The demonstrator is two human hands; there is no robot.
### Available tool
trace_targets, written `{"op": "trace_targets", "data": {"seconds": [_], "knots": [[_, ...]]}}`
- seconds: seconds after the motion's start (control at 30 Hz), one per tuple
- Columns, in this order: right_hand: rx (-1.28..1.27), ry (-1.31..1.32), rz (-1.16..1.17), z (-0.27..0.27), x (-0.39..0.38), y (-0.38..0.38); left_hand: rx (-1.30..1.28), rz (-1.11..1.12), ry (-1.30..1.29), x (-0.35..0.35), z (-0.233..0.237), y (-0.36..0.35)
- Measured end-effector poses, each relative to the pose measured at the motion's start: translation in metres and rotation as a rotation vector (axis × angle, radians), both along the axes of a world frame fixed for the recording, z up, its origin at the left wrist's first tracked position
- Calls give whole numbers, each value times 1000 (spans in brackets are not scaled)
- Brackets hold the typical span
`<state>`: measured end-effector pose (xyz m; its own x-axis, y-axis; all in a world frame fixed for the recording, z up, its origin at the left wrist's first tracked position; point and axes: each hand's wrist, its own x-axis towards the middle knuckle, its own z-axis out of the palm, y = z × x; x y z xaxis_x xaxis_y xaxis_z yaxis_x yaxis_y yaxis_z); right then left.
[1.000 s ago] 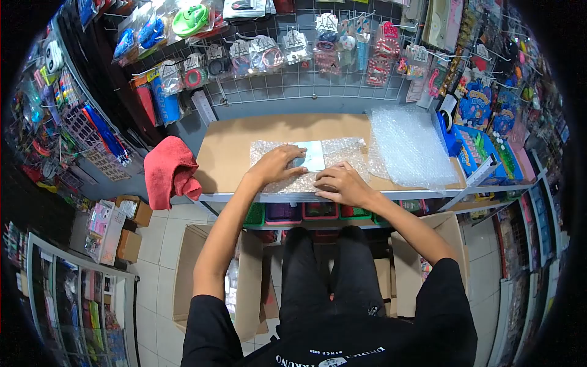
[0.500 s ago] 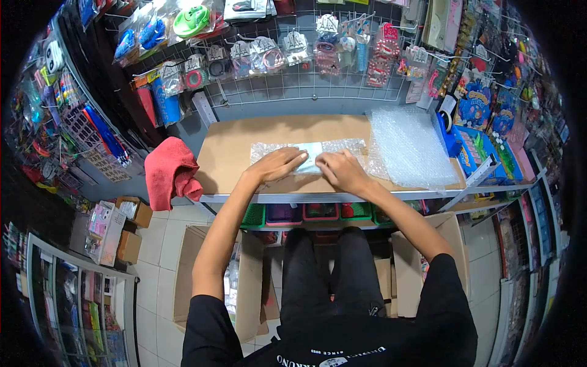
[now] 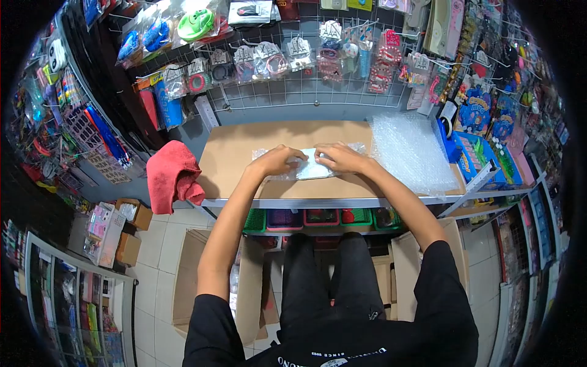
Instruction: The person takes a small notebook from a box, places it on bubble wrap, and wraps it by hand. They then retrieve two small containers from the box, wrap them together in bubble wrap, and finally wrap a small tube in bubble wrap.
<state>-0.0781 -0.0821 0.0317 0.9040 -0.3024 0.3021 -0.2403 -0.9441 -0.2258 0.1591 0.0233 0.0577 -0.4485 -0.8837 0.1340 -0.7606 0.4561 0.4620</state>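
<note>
Both hands, left (image 3: pixel 280 161) and right (image 3: pixel 341 158), are curled on the pale flat item (image 3: pixel 313 166), which sits on bubble wrap (image 3: pixel 284 174) on the tabletop (image 3: pixel 235 147); fingertips are kinda hidden, can't tell if they're actually gripping.

Evenly bright, fisheye-curved edges, black corners, soft shadows

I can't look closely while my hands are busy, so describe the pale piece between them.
The pale piece is flat, light bluish-white and roughly four-sided, with a fairly straight near edge. It lies on clear bubble wrap on the brown tabletop. Your left hand's fingers are at its left side, your right hand's over its right part. I can't tell whether it's card or plastic.
</note>
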Motion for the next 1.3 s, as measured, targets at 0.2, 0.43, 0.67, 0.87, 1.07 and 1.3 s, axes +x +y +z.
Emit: {"op": "trace_targets", "data": {"seconds": [0.2,0.43,0.67,0.87,1.07,1.3], "knots": [[92,81,-83,8,-2,16,-83,16,39,-3,-4,16],[152,-75,-355,-2,-4,61,-340,-47,-71,7,-3,19],[91,-46,-355,-5,-10,69,-321,120,-322,50,16,23],[28,-218,-338,-18,-9,71,-623,622,-240,54,2,16],[-58,-68,-533,2,-3,115,-425,359,-65,-21,-6,80],[-24,-36,-536,5,-11,132,-280,45,17,-42,-30,117]]}}
